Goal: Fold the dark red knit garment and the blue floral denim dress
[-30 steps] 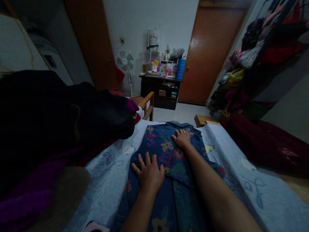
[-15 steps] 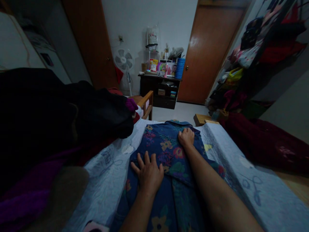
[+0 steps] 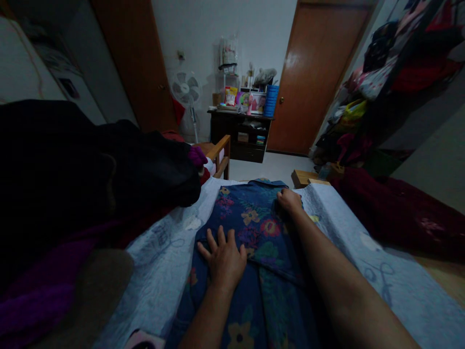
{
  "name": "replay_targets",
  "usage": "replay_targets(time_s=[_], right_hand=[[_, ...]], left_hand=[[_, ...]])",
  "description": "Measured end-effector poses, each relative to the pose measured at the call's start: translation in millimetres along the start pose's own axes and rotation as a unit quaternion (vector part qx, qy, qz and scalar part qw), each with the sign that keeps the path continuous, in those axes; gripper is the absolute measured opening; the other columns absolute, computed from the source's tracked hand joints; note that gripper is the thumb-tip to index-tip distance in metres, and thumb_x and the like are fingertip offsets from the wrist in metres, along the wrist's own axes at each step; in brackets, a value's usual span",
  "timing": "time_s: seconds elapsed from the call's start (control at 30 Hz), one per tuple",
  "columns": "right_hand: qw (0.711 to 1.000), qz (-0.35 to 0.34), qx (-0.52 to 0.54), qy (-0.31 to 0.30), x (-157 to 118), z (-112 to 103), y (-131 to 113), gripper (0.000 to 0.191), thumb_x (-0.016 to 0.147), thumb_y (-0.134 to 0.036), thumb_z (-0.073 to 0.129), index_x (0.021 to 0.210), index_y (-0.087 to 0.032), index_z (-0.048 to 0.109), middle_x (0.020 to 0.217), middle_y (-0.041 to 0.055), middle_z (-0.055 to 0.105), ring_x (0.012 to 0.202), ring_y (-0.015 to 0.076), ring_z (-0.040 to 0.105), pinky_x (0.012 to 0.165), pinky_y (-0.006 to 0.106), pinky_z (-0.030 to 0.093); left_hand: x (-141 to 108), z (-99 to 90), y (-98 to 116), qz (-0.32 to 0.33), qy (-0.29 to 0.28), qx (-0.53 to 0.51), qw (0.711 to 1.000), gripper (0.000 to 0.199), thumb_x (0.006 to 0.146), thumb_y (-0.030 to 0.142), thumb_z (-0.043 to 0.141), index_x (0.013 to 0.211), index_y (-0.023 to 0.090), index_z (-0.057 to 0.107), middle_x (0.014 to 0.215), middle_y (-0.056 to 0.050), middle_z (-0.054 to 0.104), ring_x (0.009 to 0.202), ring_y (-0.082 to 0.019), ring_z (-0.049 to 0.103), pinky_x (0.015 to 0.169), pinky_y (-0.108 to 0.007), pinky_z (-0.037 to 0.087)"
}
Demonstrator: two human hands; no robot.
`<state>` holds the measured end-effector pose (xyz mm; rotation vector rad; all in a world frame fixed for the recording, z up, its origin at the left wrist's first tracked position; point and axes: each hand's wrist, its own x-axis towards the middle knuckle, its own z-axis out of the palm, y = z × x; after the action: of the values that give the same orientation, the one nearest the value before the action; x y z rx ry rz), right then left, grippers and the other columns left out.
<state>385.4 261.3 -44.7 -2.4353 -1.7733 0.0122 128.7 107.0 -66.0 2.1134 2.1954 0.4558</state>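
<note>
A dark blue garment (image 3: 250, 216) with orange, red and purple flowers lies on a pale, patterned bed cover (image 3: 160, 257), its collar at the far end. My left hand (image 3: 225, 259) rests flat on the left part of the garment with its fingers spread. At the garment's upper right edge is my right hand (image 3: 289, 199), its fingers curled against the fabric; the fingertips are hidden, so whether cloth is pinched in them is unclear.
Dark clothes (image 3: 145, 167) are heaped at the left. A pink-edged object (image 3: 145, 340) lies at the near edge. Beyond the bed are a wooden chair (image 3: 222, 150), a fan (image 3: 186, 89) and a dark cabinet (image 3: 250, 154). Dark red fabric (image 3: 392, 208) lies at the right.
My right hand has moved a little to the right, toward the garment's edge, and a fold of fabric at the right no longer shows past my forearm. My left hand has stayed in place.
</note>
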Motion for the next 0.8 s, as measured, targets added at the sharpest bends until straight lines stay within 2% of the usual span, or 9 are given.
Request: replay_targets(time_s=[0.13,0.33,0.47,0.57,0.63,0.7,0.8], right_hand=[[0.997,0.026,-0.028,0.066,-13,10,7,0.045,0.093,-0.035,0.035,0.11,-0.008,0.066,0.116,0.0225,0.064,0.111,0.0321,0.058,0.093,0.04,0.039],[0.995,0.016,-0.01,0.094,-20,30,9,0.043,0.095,-0.039,0.034,0.115,-0.011,0.06,0.124,0.0199,0.06,0.119,0.0305,0.05,0.101,0.045,0.031],[0.993,0.023,0.008,0.114,-18,33,11,0.045,0.094,-0.041,0.037,0.121,-0.012,0.056,0.138,0.0203,0.049,0.129,0.0327,0.039,0.104,0.049,0.027],[0.991,0.025,0.031,0.125,-18,28,9,0.047,0.091,-0.037,0.042,0.128,-0.011,0.053,0.148,0.0197,0.038,0.137,0.034,0.029,0.107,0.054,0.022],[0.988,0.002,0.049,0.147,-22,20,4,0.048,0.088,-0.033,0.046,0.131,-0.013,0.052,0.15,0.0174,0.036,0.137,0.0342,0.028,0.108,0.055,0.021],[0.985,-0.051,0.07,0.15,-28,12,-5,0.045,0.085,-0.029,0.049,0.128,-0.015,0.056,0.143,0.0156,0.045,0.13,0.032,0.037,0.106,0.049,0.027],[0.978,-0.176,0.09,0.071,-45,7,-21,0.034,0.086,-0.022,0.046,0.114,-0.017,0.064,0.119,0.0115,0.061,0.111,0.0236,0.052,0.098,0.034,0.037]], left_hand=[[0,2.3,-1,0.003,0.003,0.0,1.0,0.047,0.082,0.039,0.057,0.126,0.024,0.059,0.146,-0.012,0.044,0.14,-0.044,0.022,0.107,-0.071,0.011],[0,0.1,-1,0.006,-0.004,0.001,1.0,0.046,0.082,0.04,0.057,0.125,0.023,0.059,0.146,-0.013,0.044,0.14,-0.044,0.022,0.106,-0.072,0.011],[1,-0.1,-1,0.007,-0.006,-0.001,1.0,0.047,0.081,0.04,0.057,0.125,0.023,0.059,0.147,-0.013,0.044,0.14,-0.045,0.022,0.106,-0.072,0.012],[1,-1.6,-1,0.008,-0.008,-0.003,1.0,0.047,0.081,0.04,0.057,0.125,0.023,0.059,0.147,-0.012,0.044,0.14,-0.045,0.022,0.106,-0.072,0.013],[0,-3.2,-1,0.005,-0.013,-0.001,1.0,0.046,0.082,0.039,0.057,0.125,0.023,0.058,0.147,-0.013,0.044,0.14,-0.044,0.023,0.106,-0.072,0.014],[0,-4.6,0,0.003,-0.016,0.001,1.0,0.046,0.082,0.039,0.057,0.126,0.023,0.058,0.147,-0.013,0.044,0.14,-0.044,0.023,0.106,-0.072,0.014],[-1,-4.9,0,0.006,-0.018,-0.001,1.0,0.046,0.083,0.039,0.056,0.126,0.023,0.057,0.147,-0.013,0.043,0.14,-0.044,0.022,0.106,-0.072,0.013]])
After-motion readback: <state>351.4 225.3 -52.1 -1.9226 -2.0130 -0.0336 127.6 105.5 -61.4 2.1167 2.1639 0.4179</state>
